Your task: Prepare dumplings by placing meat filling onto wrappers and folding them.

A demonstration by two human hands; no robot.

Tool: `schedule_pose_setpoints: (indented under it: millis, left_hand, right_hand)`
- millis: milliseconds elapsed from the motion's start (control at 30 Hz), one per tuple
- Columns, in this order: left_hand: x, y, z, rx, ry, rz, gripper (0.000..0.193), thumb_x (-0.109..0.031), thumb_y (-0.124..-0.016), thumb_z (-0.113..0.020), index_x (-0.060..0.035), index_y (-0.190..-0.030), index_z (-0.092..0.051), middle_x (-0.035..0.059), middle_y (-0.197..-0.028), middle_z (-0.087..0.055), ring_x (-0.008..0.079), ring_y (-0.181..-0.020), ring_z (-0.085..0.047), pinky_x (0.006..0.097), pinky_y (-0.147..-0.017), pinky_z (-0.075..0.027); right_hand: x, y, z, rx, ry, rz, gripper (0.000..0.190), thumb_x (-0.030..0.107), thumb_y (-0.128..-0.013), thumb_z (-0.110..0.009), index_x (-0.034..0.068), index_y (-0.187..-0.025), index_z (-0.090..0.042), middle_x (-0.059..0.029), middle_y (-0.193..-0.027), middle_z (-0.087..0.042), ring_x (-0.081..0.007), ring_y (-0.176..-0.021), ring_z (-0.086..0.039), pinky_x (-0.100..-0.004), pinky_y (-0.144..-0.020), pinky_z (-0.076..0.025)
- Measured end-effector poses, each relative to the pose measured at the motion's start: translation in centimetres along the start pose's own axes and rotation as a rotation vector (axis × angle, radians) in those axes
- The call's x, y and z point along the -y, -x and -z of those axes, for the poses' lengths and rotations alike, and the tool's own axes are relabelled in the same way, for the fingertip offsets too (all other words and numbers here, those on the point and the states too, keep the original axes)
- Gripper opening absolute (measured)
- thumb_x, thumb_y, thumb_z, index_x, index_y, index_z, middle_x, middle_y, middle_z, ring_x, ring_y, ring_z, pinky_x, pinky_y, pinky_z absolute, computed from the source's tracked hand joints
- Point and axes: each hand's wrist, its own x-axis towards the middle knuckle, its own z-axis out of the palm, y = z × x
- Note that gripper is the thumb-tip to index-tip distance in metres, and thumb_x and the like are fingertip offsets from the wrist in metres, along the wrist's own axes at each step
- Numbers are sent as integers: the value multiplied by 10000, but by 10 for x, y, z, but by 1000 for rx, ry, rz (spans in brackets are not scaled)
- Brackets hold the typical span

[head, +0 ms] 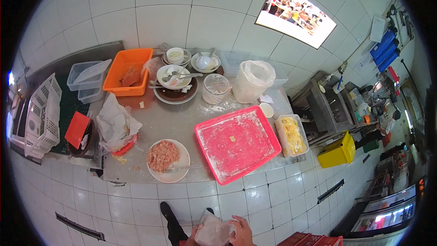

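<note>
Close to my body, below the table's front edge, I have a plastic-wrapped pale pack point(213, 230) between my hands. My left hand point(192, 237) grips its left side, mostly hidden behind it. My right hand point(243, 231) is at its right side, with thumb and fingers bent against the plastic. Before me on the metal table point(164, 123) rests a white plate point(185, 159) of minced meat point(164, 155) with a utensil. A floury pink tray point(239, 140) lies to its right, a small dough-coloured piece point(233, 138) on it.
Right of the tray is a plastic box of yellowish pieces point(292, 135). Behind stand a lined white bucket point(253, 80), a clear jar point(215, 89), stacked bowls point(174, 77) and an orange bin point(128, 71). Red crates point(309, 239) stand at lower right. A person point(382, 128) is far right.
</note>
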Motion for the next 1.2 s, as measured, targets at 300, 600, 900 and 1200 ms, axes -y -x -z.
schedule_pose_setpoints:
  millis: [300, 600, 900, 1200]
  left_hand:
    - [-10, 21, 65, -109, -148, -44, 648, -363, -820, -594, 65, -1301, -517, 225, -1203, -634, 348, -1063, -646, 459, -963, -508]
    - [-31, 67, -18, -58, -92, -264, 678, -305, -826, -634, 38, -1380, -446, 211, -1251, -605, 322, -1119, -620, 443, -987, -494]
    - [-55, 101, -39, -54, -402, -542, 697, -243, -844, -655, 18, -1427, -375, 200, -1269, -582, 307, -1128, -613, 411, -973, -507]
    - [-135, 118, -29, -3, -446, -542, 628, -352, -884, -610, 35, -1356, -458, 163, -1197, -643, 283, -1042, -658, 415, -952, -513]
  right_hand:
    - [13, 26, -43, 508, -619, -264, 579, 316, -835, -780, -44, -1221, -544, -207, -1052, -665, -270, -908, -689, -360, -773, -559]
    - [32, -22, -20, 541, -565, -131, 884, 315, -721, -867, -89, -1336, -378, -279, -1229, -551, -382, -1116, -593, -422, -931, -504]
    - [58, -59, -29, 658, -841, -407, 755, 220, -781, -837, -125, -1303, -413, -217, -1071, -642, -255, -926, -664, -350, -812, -544]
    - [116, -106, -45, 489, -1325, -649, 669, 244, -849, -777, -66, -1301, -392, -199, -1174, -591, -255, -1013, -636, -370, -806, -547]
